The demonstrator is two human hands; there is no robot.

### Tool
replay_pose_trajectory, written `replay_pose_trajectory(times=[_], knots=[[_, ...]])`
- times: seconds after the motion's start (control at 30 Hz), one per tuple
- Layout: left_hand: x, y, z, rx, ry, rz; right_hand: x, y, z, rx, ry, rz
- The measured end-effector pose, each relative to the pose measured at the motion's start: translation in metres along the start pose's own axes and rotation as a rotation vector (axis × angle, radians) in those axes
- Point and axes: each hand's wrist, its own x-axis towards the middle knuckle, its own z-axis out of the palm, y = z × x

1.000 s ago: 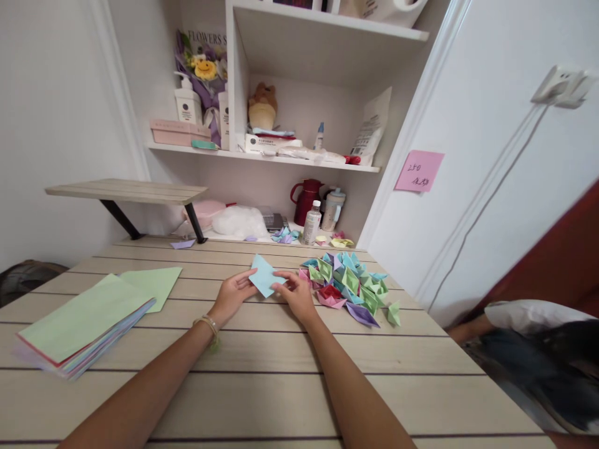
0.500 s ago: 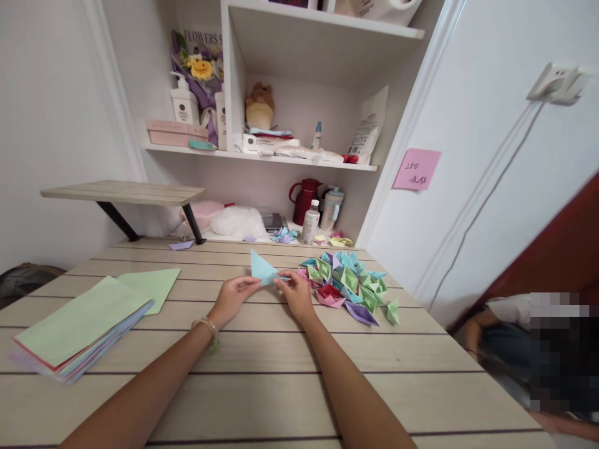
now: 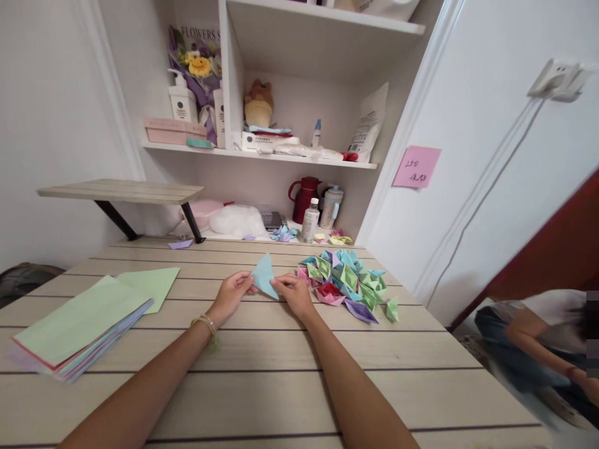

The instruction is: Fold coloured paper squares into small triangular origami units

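A light blue folded paper (image 3: 265, 275) is held between my two hands above the table. My left hand (image 3: 234, 294) pinches its left edge, and a bracelet circles that wrist. On the opposite side, my right hand (image 3: 294, 293) grips the paper's right edge with thumb and fingers. The paper has a pointed top and a corner hanging low between the hands. Just beyond my right hand lies a heap of folded paper boats (image 3: 349, 277) in green, blue, pink, red and purple.
A stack of coloured paper sheets (image 3: 84, 321) lies at the left. Behind it stands a small raised wooden shelf (image 3: 121, 190). At the back are a bottle (image 3: 310, 221), a red jug (image 3: 305, 198) and a tumbler (image 3: 332, 207). A person (image 3: 538, 337) crouches at the right.
The blue paper has turned in my hands, its point now further right and its lower corner hanging down. The person at the right has shifted rightward in view.
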Motion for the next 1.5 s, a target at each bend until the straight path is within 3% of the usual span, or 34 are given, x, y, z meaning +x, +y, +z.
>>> replay_pose_trajectory(times=[0.5, 0.87, 1.07, 1.3, 1.5], knots=[[-0.0009, 0.0004, -0.0071, -0.262, -0.195, -0.129, -0.0042, -0.0081, 0.0053, 0.528, -0.17, 0.293], [0.0015, -0.0041, -0.0095, -0.279, -0.205, -0.131, -0.0059, -0.0084, 0.0038, 0.557, -0.223, 0.314], [0.0014, -0.0029, -0.0087, -0.303, -0.204, -0.13, -0.0044, -0.0089, 0.0038, 0.594, -0.378, 0.275], [0.0015, -0.0022, -0.0088, -0.317, -0.129, -0.103, -0.004, -0.0086, 0.0051, 0.516, -0.222, 0.288], [0.0, -0.0007, -0.0076, -0.293, -0.165, -0.109, -0.0049, -0.0084, 0.004, 0.568, -0.286, 0.299]])
